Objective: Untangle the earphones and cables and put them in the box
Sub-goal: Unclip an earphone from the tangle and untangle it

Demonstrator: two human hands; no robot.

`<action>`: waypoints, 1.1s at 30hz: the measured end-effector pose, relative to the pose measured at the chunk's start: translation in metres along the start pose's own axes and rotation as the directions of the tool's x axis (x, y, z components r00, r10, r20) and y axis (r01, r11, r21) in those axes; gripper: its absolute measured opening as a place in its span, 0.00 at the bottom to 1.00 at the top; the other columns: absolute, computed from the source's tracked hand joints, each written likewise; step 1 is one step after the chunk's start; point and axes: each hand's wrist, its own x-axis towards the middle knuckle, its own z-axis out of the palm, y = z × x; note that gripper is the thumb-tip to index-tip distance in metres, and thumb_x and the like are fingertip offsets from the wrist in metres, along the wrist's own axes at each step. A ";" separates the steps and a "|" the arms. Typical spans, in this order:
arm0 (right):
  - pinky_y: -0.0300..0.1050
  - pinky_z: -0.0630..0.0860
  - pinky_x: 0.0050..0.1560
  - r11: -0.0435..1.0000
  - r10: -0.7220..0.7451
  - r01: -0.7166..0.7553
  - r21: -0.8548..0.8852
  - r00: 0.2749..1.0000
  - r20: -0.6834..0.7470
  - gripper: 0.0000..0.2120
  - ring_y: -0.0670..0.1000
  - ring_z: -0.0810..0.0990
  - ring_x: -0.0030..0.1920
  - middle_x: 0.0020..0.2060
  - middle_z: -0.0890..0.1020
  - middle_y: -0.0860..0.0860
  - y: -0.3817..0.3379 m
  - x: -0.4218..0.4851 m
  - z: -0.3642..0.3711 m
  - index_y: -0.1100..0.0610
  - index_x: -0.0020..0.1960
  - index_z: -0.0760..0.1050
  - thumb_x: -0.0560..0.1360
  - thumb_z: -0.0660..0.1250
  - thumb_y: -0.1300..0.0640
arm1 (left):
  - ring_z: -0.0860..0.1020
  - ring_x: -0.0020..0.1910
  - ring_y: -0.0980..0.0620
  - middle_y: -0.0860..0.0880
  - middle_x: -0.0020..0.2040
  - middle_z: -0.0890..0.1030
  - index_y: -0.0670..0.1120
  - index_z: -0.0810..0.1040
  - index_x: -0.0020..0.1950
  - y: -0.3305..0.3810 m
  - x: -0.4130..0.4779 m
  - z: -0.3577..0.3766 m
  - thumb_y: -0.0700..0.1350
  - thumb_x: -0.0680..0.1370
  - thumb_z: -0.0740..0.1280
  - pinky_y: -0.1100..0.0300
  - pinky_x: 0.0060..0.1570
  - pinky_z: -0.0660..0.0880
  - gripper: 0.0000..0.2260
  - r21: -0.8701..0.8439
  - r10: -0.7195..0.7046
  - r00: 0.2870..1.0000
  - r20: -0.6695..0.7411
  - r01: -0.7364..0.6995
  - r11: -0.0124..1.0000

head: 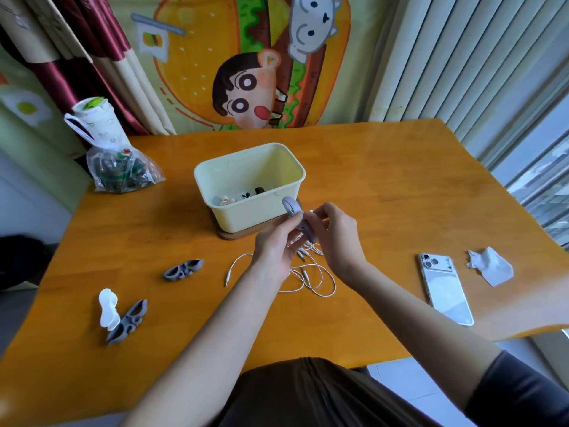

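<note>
A phone (445,288) is lying right, crumpled tissue (489,266) beside it; a plastic bag (120,171) is sitting far left.

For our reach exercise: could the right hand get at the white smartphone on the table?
Probably yes: bare wooden table separates the right hand from the white smartphone, but it must first release the lilac cable holder.

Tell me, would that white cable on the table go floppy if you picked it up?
Probably very floppy: the cable lies in loose, crossing loops and droops from the holder that the left hand and right hand pinch. It looks thin, so likely light. Its loops may snag each other.
</note>
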 end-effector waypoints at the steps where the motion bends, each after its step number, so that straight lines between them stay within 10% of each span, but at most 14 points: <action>1: 0.53 0.75 0.40 1.000 -0.013 0.013 -0.028 1.000 0.006 0.11 0.55 0.77 0.40 0.39 0.80 0.53 0.000 -0.001 -0.001 0.59 0.44 0.74 0.78 0.63 0.51 | 0.82 0.46 0.50 0.46 0.46 0.83 0.41 0.80 0.55 -0.001 0.000 -0.001 0.38 0.77 0.67 0.60 0.41 0.78 0.08 0.028 0.022 1.000 0.001 -0.022 0.999; 18: 0.34 0.76 0.38 0.990 -0.140 0.141 0.007 0.978 0.157 0.03 0.40 0.79 0.35 0.37 0.81 0.48 0.000 0.008 -0.017 0.58 0.46 0.79 0.76 0.66 0.60 | 0.82 0.41 0.54 0.45 0.45 0.83 0.43 0.78 0.50 0.001 0.001 -0.006 0.38 0.79 0.65 0.63 0.38 0.77 0.03 0.230 0.239 0.971 -0.007 -0.231 0.945; 29: 0.47 0.80 0.43 0.992 -0.118 0.115 0.045 0.991 0.066 0.01 0.46 0.82 0.39 0.38 0.82 0.47 0.004 0.005 -0.015 0.56 0.47 0.75 0.75 0.67 0.59 | 0.82 0.42 0.51 0.43 0.46 0.83 0.45 0.75 0.46 0.002 0.002 -0.008 0.39 0.78 0.67 0.64 0.36 0.77 0.02 0.351 0.309 0.951 -0.018 -0.284 0.892; 33: 0.35 0.78 0.39 0.992 -0.120 0.118 0.047 0.991 0.059 0.02 0.45 0.81 0.39 0.38 0.80 0.45 0.004 0.003 -0.016 0.56 0.46 0.75 0.75 0.68 0.59 | 0.82 0.46 0.50 0.43 0.47 0.83 0.44 0.76 0.48 0.002 0.000 -0.007 0.40 0.78 0.67 0.62 0.41 0.77 0.01 0.381 0.295 0.956 0.003 -0.274 0.883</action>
